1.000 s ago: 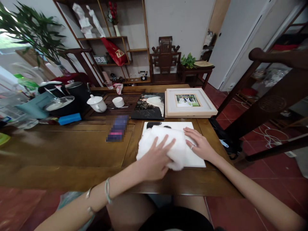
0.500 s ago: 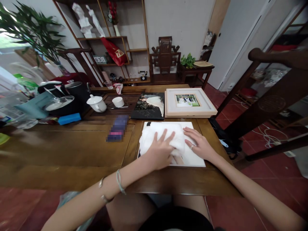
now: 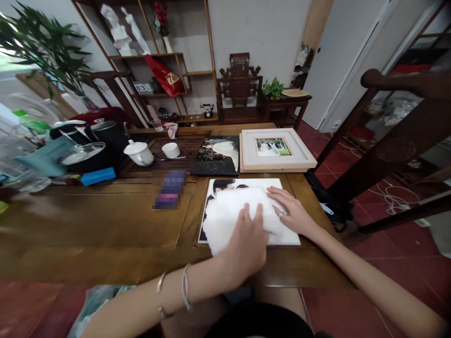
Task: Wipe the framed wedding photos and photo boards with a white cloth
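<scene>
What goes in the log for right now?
left hand: on white cloth | right hand: on photo panel | cloth: covers part of panel | beyond: framed picture, dark photo board

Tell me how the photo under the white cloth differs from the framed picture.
The photo is partly covered by the cloth; the framed picture is uncovered. The photo looks thin and frameless, while the framed picture has a thick, pale frame. Both lie face up on the table.

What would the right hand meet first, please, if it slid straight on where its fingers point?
The right hand would likely meet the white cloth, whose edge lies just ahead; whether they touch is unclear.
</scene>
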### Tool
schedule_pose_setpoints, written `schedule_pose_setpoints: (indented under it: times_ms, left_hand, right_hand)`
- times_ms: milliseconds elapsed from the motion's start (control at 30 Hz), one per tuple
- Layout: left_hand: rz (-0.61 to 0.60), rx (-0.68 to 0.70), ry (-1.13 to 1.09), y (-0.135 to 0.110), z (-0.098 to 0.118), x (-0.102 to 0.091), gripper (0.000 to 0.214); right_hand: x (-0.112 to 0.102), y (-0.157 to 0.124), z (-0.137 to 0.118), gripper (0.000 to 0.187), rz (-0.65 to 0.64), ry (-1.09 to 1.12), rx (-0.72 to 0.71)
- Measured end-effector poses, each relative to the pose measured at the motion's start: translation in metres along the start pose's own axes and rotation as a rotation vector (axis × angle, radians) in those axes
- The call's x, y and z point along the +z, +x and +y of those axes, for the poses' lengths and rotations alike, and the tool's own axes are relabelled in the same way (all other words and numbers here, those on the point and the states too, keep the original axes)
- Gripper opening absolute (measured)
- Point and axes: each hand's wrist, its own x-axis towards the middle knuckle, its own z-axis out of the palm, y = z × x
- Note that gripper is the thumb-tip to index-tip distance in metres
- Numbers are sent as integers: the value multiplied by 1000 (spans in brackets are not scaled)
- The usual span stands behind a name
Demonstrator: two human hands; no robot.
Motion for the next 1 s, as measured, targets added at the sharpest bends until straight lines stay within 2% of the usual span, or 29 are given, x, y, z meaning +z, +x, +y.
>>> schedule_pose_setpoints:
  times_ms: [167,267,367,500,567,633,700,800,867,933,1000]
  left_hand:
    - [-73,210,-99,-32,53,-13,32]
    - [-54,168,-162,-30,61,-16,31]
    - [-5,-35,-133,-14,44,-15,34]
    - [75,-259,-49,13,2,-11,33]
    - [102,-265,5,21,-14,-7,31]
    - [84,-224,63,23,-16,-1,31]
    - [61,-191,143,18,-1,5,32]
    - [54,-150,257,5,37,11,36]
    - [62,-71,250,-4,60,11,35]
    - [65,21,188,-10,71,7,35]
    - [73,66,107,-12,68,3,33]
  right_hand:
    - [-1,1,-1,33,0,21,9]
    - [-1,1,0,33,-3,32,6]
    - [-1,1,1,33,-1,48,-8]
    - [-1,0,0,35,-1,44,-15]
    - [-1,0,-1,35,-2,25,0]
    - [-1,1,-2,35,-5,9,14]
    - [0,1,-2,34,-9,2,20]
    - [0,1,-1,34,-9,-2,29]
    - [0,1,-1,33,-11,3,27]
    - [-1,1,0,33,-15,16,20]
    - [-2,0,1,33,-29,33,13]
